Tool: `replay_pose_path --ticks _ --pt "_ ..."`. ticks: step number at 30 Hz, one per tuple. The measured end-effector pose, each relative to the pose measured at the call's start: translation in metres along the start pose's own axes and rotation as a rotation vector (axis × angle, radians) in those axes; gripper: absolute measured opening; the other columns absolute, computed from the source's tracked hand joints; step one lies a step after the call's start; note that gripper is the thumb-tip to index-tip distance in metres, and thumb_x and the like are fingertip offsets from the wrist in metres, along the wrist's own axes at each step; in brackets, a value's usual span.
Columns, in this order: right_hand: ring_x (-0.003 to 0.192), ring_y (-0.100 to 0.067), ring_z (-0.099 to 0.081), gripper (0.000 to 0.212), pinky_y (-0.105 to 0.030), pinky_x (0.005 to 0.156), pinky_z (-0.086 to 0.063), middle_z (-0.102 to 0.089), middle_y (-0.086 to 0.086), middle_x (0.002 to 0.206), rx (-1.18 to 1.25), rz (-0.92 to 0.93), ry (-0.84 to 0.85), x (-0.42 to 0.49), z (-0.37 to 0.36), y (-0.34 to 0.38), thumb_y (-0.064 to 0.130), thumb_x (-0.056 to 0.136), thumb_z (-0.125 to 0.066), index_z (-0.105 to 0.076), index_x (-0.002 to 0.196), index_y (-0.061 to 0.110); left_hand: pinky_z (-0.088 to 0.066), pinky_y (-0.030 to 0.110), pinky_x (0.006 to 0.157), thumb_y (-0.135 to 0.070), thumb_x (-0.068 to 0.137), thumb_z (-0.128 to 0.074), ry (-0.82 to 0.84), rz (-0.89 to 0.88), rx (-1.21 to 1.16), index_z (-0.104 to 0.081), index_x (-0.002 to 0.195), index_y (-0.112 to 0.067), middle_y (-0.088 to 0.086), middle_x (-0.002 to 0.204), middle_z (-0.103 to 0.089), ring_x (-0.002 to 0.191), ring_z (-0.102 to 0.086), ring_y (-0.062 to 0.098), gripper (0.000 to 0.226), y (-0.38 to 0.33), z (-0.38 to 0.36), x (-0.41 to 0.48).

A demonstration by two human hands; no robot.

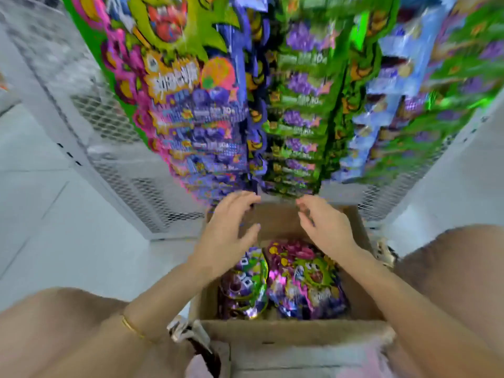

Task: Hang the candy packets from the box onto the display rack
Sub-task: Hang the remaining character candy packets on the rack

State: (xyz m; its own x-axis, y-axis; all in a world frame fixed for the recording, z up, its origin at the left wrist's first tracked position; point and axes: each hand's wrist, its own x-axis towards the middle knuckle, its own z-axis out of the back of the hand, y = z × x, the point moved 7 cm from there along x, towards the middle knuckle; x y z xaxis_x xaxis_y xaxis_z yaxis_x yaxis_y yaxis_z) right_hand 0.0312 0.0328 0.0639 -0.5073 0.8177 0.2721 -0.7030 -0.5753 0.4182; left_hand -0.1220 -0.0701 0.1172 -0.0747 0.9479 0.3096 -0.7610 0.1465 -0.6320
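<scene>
An open cardboard box (275, 330) stands on the floor between my knees. Inside lie several candy packets: a purple-and-green one (245, 285) on the left and a pink-and-purple one (305, 282) on the right. Both hands hover over the far half of the box, empty. My left hand (226, 230) has its fingers spread and relaxed. My right hand (324, 227) has loosely bent fingers. Just beyond the fingertips hang the lowest packets of the display rack (272, 105), in columns of purple, green and blue. The frame is motion-blurred.
White wire-mesh panels (120, 148) flank the rack on both sides. Pale floor tiles (41, 208) lie to the left. My knees fill the lower left and right corners. A crumpled wrapper or strap (185, 331) sits by the box's near left corner.
</scene>
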Motion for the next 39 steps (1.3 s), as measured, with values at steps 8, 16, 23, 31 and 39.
replay_pose_path --ticks 8,16,23,31,39 --pt "0.125 -0.038 -0.040 0.083 -0.041 0.102 -0.036 -0.037 -0.020 0.138 -0.003 -0.548 0.693 -0.067 -0.201 -0.123 0.052 0.077 -0.066 -0.030 0.136 0.005 -0.037 0.000 0.071 -0.007 0.086 -0.061 0.194 0.386 -0.028 -0.051 0.125 -0.009 0.006 0.120 -0.047 0.096 -0.053 0.011 0.040 0.070 -0.078 -0.011" --pt "0.128 -0.042 -0.036 0.094 -0.045 0.100 -0.038 -0.025 -0.028 0.144 -0.332 -0.559 0.846 -0.102 -0.243 -0.146 0.056 0.085 -0.052 -0.008 0.145 -0.001 -0.037 -0.002 0.073 -0.005 0.086 -0.060 0.181 0.508 -0.029 -0.051 0.124 -0.009 0.009 0.119 -0.046 0.091 -0.055 0.009 0.039 0.091 -0.084 -0.014" --pt "0.102 -0.032 -0.064 0.023 -0.039 0.079 -0.052 -0.065 -0.014 0.110 -0.390 -0.453 0.685 -0.081 -0.185 -0.141 0.001 0.090 -0.046 -0.048 0.112 0.001 -0.044 0.014 0.074 -0.009 0.089 -0.056 0.237 0.623 -0.141 -0.050 0.126 -0.008 0.007 0.118 -0.054 0.087 -0.059 0.012 0.037 0.093 -0.092 -0.020" --pt "0.037 -0.013 -0.052 0.015 -0.017 0.030 -0.030 -0.052 0.004 0.045 -0.390 0.171 0.255 -0.039 -0.086 0.003 0.013 0.055 -0.047 -0.061 0.060 0.017 -0.052 0.042 0.088 -0.046 0.084 -0.059 0.238 1.236 -1.188 -0.052 0.118 -0.010 0.018 0.118 -0.057 0.107 -0.058 0.032 0.051 0.081 -0.133 -0.034" --pt "0.136 -0.017 -0.030 0.080 -0.030 0.105 -0.031 -0.024 0.004 0.153 0.006 0.167 0.709 -0.046 -0.049 0.031 0.055 0.084 -0.055 -0.018 0.147 0.023 -0.056 0.030 0.053 0.005 0.089 -0.051 0.205 1.034 -0.892 -0.063 0.086 -0.009 0.006 0.067 -0.071 0.054 -0.067 0.016 0.018 0.092 -0.082 -0.047"
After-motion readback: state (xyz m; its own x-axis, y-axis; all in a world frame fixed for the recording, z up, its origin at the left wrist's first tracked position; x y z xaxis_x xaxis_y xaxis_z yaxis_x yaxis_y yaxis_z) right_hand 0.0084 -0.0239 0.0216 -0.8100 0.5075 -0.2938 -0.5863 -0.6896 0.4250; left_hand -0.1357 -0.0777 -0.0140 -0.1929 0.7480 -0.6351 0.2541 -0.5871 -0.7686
